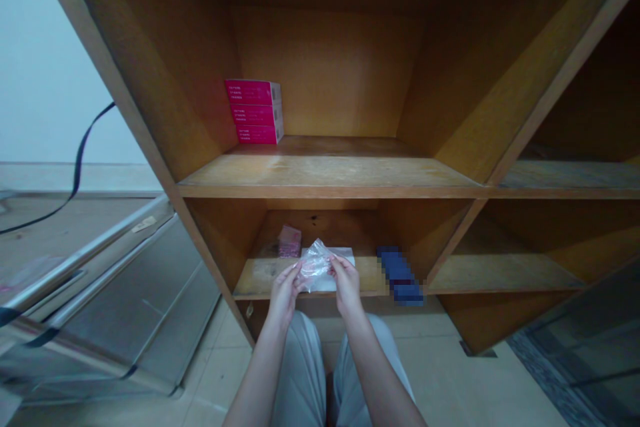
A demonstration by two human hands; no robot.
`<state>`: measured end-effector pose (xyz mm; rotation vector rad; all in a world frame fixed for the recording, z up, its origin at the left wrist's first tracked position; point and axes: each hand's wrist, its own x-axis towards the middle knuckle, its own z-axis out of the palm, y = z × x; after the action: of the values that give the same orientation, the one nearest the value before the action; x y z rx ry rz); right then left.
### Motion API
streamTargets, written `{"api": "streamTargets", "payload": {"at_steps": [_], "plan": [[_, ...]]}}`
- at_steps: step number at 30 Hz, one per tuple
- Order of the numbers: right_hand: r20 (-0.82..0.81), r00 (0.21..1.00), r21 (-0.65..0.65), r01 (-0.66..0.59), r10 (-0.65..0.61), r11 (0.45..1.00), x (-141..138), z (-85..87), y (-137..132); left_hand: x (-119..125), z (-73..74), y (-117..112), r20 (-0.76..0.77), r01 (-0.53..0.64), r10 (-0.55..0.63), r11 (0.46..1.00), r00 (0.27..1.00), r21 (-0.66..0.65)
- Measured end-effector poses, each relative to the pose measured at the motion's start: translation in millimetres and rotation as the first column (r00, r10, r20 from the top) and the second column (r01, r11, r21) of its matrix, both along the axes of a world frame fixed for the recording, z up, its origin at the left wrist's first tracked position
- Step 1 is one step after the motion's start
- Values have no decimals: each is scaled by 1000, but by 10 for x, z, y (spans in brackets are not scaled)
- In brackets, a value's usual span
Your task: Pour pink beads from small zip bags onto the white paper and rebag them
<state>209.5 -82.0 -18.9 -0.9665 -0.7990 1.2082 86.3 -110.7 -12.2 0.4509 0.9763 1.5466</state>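
Observation:
A crinkled clear plastic bag (316,263) is stretched between my two hands, just in front of the lower shelf. My left hand (286,290) pinches its left side, and my right hand (346,279) pinches its right side. Whether anything lies inside the bag I cannot tell. Behind and under it a white sheet (345,253) rests on the lower shelf, partly hidden by the bag and my hands. Left of the sheet stands a small pinkish stack (290,241), its kind too small to make out.
Three bright pink boxes (254,112) are stacked at the left of the upper shelf (330,170). A blurred blue item (400,273) lies at the right of the lower shelf. Metal-framed glass panels (135,300) lean at the left, near a dark strap (79,163).

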Motion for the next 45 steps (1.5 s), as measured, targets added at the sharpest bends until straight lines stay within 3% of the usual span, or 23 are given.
{"api": "streamTargets", "payload": {"at_steps": [10, 19, 26, 33, 38, 45], "plan": [[10, 1000, 20, 14, -14, 1000, 25, 37, 14, -6, -24, -9, -42, 88, -87, 996, 995, 28], [179, 962, 94, -225, 206, 970, 67, 85, -35, -90, 167, 127, -395, 171, -134, 983, 909, 61], [137, 973, 73, -197, 186, 978, 71, 44, 15, -68, 202, 145, -383, 171, -123, 981, 916, 96], [102, 968, 58, -238, 232, 969, 95, 34, 35, -75, 132, 168, -364, 155, -120, 985, 924, 69], [117, 965, 55, -240, 233, 969, 119, 19, 59, -106, 107, 183, -385, 193, -158, 980, 909, 53], [142, 958, 62, -259, 248, 964, 127, 46, 67, -95, 211, 185, -496, 320, -258, 946, 829, 43]]}}
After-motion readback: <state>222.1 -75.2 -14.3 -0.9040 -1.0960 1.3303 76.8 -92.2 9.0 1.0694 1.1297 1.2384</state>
